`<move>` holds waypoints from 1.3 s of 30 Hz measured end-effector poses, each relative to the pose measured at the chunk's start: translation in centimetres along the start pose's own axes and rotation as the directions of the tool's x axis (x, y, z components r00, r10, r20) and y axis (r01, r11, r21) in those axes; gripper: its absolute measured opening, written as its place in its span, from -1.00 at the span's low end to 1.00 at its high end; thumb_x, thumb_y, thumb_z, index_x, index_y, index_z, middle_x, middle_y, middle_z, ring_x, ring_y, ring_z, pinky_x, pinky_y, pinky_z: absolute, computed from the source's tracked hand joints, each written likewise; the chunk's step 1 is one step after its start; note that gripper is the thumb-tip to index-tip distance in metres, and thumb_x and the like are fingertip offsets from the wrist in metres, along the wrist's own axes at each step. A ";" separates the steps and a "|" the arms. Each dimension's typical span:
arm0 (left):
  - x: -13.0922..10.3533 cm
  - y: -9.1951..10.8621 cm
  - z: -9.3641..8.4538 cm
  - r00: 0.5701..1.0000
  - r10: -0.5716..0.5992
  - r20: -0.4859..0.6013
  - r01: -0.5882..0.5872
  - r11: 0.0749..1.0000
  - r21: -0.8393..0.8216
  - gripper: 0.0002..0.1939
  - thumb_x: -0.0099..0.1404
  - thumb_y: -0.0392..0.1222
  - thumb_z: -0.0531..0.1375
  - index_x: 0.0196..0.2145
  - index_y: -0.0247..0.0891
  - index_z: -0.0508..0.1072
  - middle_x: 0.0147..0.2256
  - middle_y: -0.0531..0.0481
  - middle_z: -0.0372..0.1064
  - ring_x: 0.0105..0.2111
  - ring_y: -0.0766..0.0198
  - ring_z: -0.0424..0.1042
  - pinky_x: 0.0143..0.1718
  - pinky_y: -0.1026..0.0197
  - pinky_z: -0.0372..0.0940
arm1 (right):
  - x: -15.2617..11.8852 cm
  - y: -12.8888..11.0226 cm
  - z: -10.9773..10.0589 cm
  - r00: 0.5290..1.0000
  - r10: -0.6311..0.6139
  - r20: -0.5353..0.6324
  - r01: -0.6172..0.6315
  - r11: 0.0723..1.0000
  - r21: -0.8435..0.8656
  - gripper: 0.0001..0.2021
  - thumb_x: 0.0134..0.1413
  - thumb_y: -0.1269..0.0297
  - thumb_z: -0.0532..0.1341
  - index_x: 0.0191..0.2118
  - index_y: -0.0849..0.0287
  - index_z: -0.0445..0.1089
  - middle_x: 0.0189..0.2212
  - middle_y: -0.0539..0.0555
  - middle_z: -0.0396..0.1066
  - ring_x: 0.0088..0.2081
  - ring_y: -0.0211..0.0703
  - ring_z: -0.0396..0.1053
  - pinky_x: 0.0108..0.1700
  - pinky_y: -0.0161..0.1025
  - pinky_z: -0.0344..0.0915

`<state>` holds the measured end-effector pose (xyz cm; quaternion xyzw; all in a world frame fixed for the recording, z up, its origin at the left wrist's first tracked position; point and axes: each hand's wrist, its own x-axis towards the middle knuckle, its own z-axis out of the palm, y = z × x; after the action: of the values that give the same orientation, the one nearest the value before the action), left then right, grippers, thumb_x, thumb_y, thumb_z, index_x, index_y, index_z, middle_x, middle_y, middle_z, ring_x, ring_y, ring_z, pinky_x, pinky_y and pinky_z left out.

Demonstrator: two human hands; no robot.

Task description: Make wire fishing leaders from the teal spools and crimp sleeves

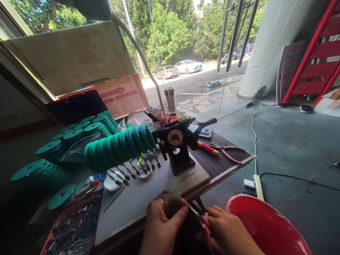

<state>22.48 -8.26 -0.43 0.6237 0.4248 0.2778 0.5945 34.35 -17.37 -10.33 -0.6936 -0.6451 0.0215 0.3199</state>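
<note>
My left hand (163, 221) is closed, its thumb and finger pinching beside a dark grey, soft-looking piece (172, 201) that curls over the fingers. My right hand (228, 226) grips pink-handled scissors (205, 220), whose silver tip points at the left fingertips. Whether the blades are parted I cannot tell. Beyond the hands stands a black winding machine (182, 156) with a round dial and a crank. A row of green spools (119, 147) is mounted on its shaft, with several dark wire ends (127, 177) hanging below.
Green spools (73, 132) are stacked at the left, above a red tray of dark small parts (77, 226). Pink-handled pliers (230, 152) and a red-yellow handle (208, 148) lie on the table's right. A small bowl (145, 171) sits under the spools. A red basin (268, 223) stands lower right.
</note>
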 end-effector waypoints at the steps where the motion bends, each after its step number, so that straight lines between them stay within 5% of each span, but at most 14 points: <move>1: 0.0 0.0 0.0 1.000 -0.003 -0.001 0.003 1.000 0.005 -0.83 -0.02 -0.17 0.25 -0.51 -0.36 0.45 -0.50 -0.02 0.41 -0.44 0.28 0.38 -0.37 0.33 0.25 | 0.0 0.0 0.0 0.999 -0.022 -0.045 0.020 0.999 -0.036 -0.83 -0.07 0.43 0.04 -0.60 0.23 0.26 -0.59 -0.01 0.19 -0.54 -0.43 0.02 -0.51 -0.39 -0.17; 7: 0.4 -0.1 -0.5 0.998 0.010 0.063 -0.020 0.987 0.163 -0.81 0.04 -0.14 0.20 -0.49 -0.36 0.43 -0.49 -0.04 0.40 -0.43 0.26 0.37 -0.36 0.29 0.24 | -0.5 0.2 0.8 0.990 -0.041 -0.134 0.026 0.994 -0.110 -0.71 0.04 0.38 -0.02 -0.64 0.26 0.25 -0.65 0.04 0.14 -0.56 -0.43 0.00 -0.50 -0.39 -0.18; 12: 0.3 0.0 -0.4 0.994 -0.058 0.091 0.044 0.988 0.148 -0.79 0.03 -0.16 0.19 -0.37 -0.34 0.43 -0.37 -0.07 0.40 -0.31 0.20 0.37 -0.26 0.25 0.23 | -0.2 0.1 0.0 0.984 0.180 -0.002 -0.177 0.967 0.185 -0.64 0.10 0.18 -0.01 -0.58 0.27 0.32 -0.56 0.03 0.22 -0.54 -0.49 0.09 -0.50 -0.49 -0.05; 15: -0.1 0.1 -0.5 0.994 -0.083 0.068 0.071 0.985 0.159 -0.44 -0.05 -0.32 0.19 -0.02 -0.23 0.30 -0.20 0.00 0.32 -0.13 0.23 0.30 -0.08 0.27 0.13 | 1.1 -0.4 -1.7 0.961 0.238 0.144 -0.278 0.829 0.485 -0.58 0.05 -0.02 0.03 -0.41 0.25 0.41 -0.49 0.06 0.27 -0.45 -0.46 0.23 -0.39 -0.53 0.13; 18: -0.3 0.1 -0.8 0.988 -0.082 0.134 0.062 0.987 0.146 -0.24 -0.08 -0.41 0.13 0.13 -0.15 0.10 -0.14 0.02 0.22 -0.09 0.28 0.24 -0.05 0.30 0.08 | 2.4 -1.2 -2.6 0.927 0.340 0.160 -0.354 0.642 0.680 -0.55 -0.06 -0.08 0.12 -0.33 0.27 0.44 -0.40 0.11 0.31 -0.33 -0.36 0.31 -0.27 -0.49 0.23; 22: -0.1 0.0 -1.2 0.988 -0.018 0.152 -0.010 0.983 0.182 -0.19 -0.11 -0.45 0.08 0.15 -0.15 0.04 -0.10 0.01 0.17 -0.06 0.28 0.19 -0.02 0.32 0.03 | 3.2 -2.0 -1.9 0.908 0.365 0.208 -0.374 0.475 0.797 -0.53 -0.13 -0.07 0.17 -0.32 0.32 0.44 -0.39 0.15 0.29 -0.36 -0.33 0.30 -0.32 -0.46 0.26; 27: -0.1 -0.3 -1.5 0.989 -0.019 0.147 -0.024 0.957 0.288 -0.20 -0.08 -0.41 0.06 0.17 -0.15 0.02 -0.12 0.00 0.17 -0.18 0.28 0.21 -0.12 0.29 0.10 | 3.4 -1.8 -1.4 0.856 0.451 0.252 -0.449 0.408 0.795 -0.50 -0.20 -0.08 0.21 -0.35 0.37 0.43 -0.36 0.19 0.32 -0.31 -0.26 0.31 -0.25 -0.41 0.28; 30: -0.1 -0.5 -1.5 0.990 0.002 0.141 -0.045 0.954 0.297 -0.20 -0.09 -0.39 0.05 0.17 -0.16 0.01 -0.13 -0.01 0.18 -0.18 0.26 0.22 -0.15 0.27 0.10 | 3.9 -2.0 -1.5 0.829 0.405 0.386 -0.495 0.211 0.843 -0.44 -0.23 -0.10 0.23 -0.30 0.40 0.39 -0.34 0.20 0.32 -0.29 -0.23 0.32 -0.23 -0.37 0.28; 33: -0.2 -0.6 -1.3 0.986 -0.003 0.167 -0.034 0.976 0.217 -0.22 -0.08 -0.39 0.05 0.15 -0.15 0.04 -0.12 -0.02 0.20 -0.14 0.25 0.27 -0.10 0.25 0.12 | 4.4 -2.6 -1.6 0.854 0.323 0.407 -0.452 0.076 0.889 -0.48 -0.20 -0.05 0.24 -0.29 0.40 0.36 -0.35 0.19 0.32 -0.33 -0.29 0.32 -0.27 -0.42 0.27; 36: -0.3 -0.4 -1.1 0.985 -0.016 0.174 -0.005 0.993 0.120 -0.26 -0.08 -0.42 0.07 0.12 -0.16 0.11 -0.12 0.00 0.23 -0.07 0.26 0.27 0.00 0.25 0.10 | 4.5 -2.7 -1.6 0.886 0.330 0.326 -0.392 0.156 0.907 -0.53 -0.14 -0.02 0.21 -0.37 0.43 0.35 -0.42 0.16 0.31 -0.41 -0.36 0.28 -0.35 -0.47 0.24; 39: -0.4 -0.1 -0.8 0.989 0.000 0.148 -0.018 0.992 0.121 -0.34 -0.08 -0.44 0.10 0.04 -0.17 0.24 -0.11 -0.01 0.26 -0.02 0.25 0.26 0.04 0.25 0.08 | 4.2 -2.3 -1.5 0.914 0.351 0.204 -0.339 0.380 0.861 -0.57 -0.05 0.01 0.15 -0.39 0.41 0.37 -0.46 0.13 0.28 -0.42 -0.40 0.26 -0.36 -0.50 0.23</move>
<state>21.55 -8.20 -0.38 0.6796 0.3931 0.2070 0.5837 33.66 -14.30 -6.44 -0.5449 -0.3788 0.4133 0.6235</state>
